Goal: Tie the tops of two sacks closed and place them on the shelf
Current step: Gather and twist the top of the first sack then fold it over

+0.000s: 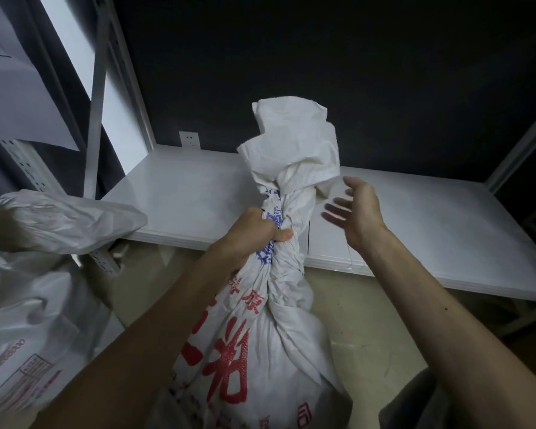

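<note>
A white woven sack (260, 345) with red and blue print stands on the floor in front of me. Its neck is twisted tight and the loose top flares upward over the shelf edge. My left hand (254, 232) grips the twisted neck from the left. My right hand (355, 209) hovers just right of the neck, fingers spread and blurred, apart from the cloth. A thin string hangs down from it. A second white sack (41, 274) stands at the left, its top slumped and untied. The white shelf board (430, 224) lies behind both sacks.
Grey metal shelf uprights (96, 119) rise at the left, and another post (520, 144) stands at the right. A dark wall with a white socket (189, 139) backs the shelf. Beige floor (369, 329) shows below the shelf edge.
</note>
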The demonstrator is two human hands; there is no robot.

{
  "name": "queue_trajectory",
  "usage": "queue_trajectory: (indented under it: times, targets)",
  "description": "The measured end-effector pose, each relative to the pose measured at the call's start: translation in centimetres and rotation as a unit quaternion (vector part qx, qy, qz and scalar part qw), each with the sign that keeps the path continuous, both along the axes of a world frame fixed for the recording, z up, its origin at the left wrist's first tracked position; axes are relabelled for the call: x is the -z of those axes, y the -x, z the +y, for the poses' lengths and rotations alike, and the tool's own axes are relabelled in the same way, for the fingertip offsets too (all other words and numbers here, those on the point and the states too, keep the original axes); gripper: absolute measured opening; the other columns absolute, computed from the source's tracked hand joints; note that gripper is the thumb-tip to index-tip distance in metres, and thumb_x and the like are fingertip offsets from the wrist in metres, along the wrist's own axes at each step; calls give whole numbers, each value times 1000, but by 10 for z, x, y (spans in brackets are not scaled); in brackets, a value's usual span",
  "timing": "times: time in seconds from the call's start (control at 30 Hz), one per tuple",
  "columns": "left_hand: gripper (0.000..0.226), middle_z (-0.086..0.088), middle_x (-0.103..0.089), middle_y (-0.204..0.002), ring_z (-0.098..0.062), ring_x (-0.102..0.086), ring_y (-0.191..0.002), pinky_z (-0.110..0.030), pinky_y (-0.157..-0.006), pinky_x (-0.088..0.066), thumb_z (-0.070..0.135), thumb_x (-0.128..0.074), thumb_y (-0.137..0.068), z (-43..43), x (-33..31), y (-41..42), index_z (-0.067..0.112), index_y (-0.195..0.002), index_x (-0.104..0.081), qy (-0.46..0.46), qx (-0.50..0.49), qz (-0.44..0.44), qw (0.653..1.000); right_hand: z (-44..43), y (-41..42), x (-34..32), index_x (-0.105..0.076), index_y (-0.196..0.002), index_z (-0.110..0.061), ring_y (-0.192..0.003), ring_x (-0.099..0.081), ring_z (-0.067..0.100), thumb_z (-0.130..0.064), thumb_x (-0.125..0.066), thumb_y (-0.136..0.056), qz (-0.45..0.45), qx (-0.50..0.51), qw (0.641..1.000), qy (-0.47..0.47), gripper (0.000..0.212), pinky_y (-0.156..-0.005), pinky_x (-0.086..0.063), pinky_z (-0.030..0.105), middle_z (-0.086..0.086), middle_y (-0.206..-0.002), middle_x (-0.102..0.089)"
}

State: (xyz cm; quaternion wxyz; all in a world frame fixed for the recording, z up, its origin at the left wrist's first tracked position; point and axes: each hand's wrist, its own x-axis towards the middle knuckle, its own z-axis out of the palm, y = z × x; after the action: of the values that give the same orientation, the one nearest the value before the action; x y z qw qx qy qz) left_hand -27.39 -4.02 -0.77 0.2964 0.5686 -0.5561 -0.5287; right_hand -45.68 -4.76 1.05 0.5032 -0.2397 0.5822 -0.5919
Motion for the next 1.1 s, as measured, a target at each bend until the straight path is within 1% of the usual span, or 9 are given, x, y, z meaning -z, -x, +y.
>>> queue_trajectory:
  times: [0.1,0.23,0.3,0.4,0.47,0.6,0.9,1.03,1.1]
  targets:
    - [39,-10,-72,-103,-27,-68,-95,-38,-91,-54,19,-81,-73,1,5,9,-1,-104,-68,33,21,-75,996,8,-7,-3,-31,-148,-19,-134,-40,20,-47,-57,-92,322,51,937,128,67,-104,-37,31,3,-152,-32]
    - [31,-9,-66,-96,-23,-63,-87,-28,-70,-45,20,-77,-79,9,9,18,-1,-99,-65,57,69,-189,978,-1,-9,11,-25,-152,-23,-140,-30,29,-52,-61,-88,535,-32,829,159,79,-108,-32,36,11,-156,-27]
    - [23,-10,-67,-96,-26,-64,-86,-26,-66,-42,18,-77,-79,13,10,20,3,-88,-62,60,86,-216,971,-7,-7,23,-44,-144,-18,-139,-32,36,-50,-62,-88,603,-55,788,113,67,-109,-33,41,17,-154,-29]
    - [21,-10,-63,-92,-30,-65,-92,-24,-64,-38,16,-77,-79,18,11,19,6,-84,-59,54,108,-242,963,-12,-5,40,-74,-100,-7,-123,-49,33,-39,-66,-88,571,-32,812,111,34,-100,-44,41,16,-135,-54]
    - [22,-11,-64,-94,-28,-65,-89,-24,-61,-38,17,-77,-80,23,12,16,4,-86,-60,48,120,-248,960,-14,-1,42,-73,-78,-7,-91,-63,28,-34,-66,-89,490,5,866,102,30,-80,-51,39,10,-93,-70]
    - [35,-10,-60,-103,-27,-61,-96,-25,-67,-38,21,-76,-83,32,11,11,-1,-106,-60,49,147,-269,951,-15,13,39,-49,-51,-11,-51,-38,15,-29,-66,-91,367,81,926,31,47,-57,-33,28,-3,-51,-42]
    - [32,6,-56,-76,-14,-55,-74,-15,-50,-34,22,-79,-80,34,-1,-6,16,-71,-50,68,184,-245,950,-22,23,30,-40,-52,-10,-55,-39,20,-22,-71,-86,244,141,958,-58,47,-59,-38,27,1,-59,-43]
    - [35,6,-55,-66,-6,-51,-58,-18,-48,-34,17,-80,-78,34,8,-11,18,-62,-50,53,145,-196,968,-24,28,34,-55,-61,-7,-63,-50,23,-34,-68,-84,296,79,949,-68,38,-61,-42,30,3,-66,-54]
    - [28,2,-60,-69,-13,-58,-64,-21,-55,-38,13,-81,-78,30,13,-15,14,-64,-56,28,110,-147,983,-23,27,33,-69,-89,-11,-88,-61,27,-51,-60,-84,378,19,924,-45,41,-80,-50,37,5,-87,-67]
